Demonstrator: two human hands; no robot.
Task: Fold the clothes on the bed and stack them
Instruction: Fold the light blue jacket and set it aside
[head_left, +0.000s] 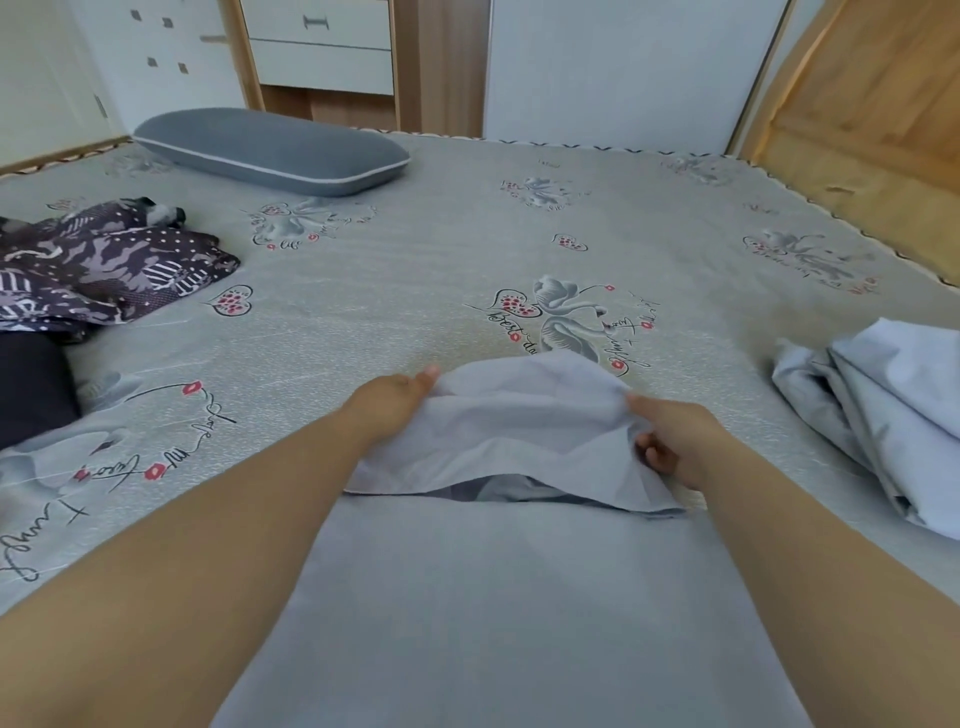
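A pale blue-grey garment (509, 597) lies flat on the bed in front of me, its far end lifted and turned back toward me. My left hand (389, 408) grips the left corner of that lifted end. My right hand (675, 439) pinches the right corner, fingers curled into the cloth. A second pale blue garment (883, 410) lies crumpled at the right. A dark patterned garment (98, 265) is bunched at the left, with a black piece of clothing (31, 389) just in front of it.
The bed (441, 249) has a grey sheet printed with swans and hearts. A grey pillow (270, 150) lies at the far left. White drawers (322, 47) and a wooden door (872, 104) stand beyond the bed's far edge.
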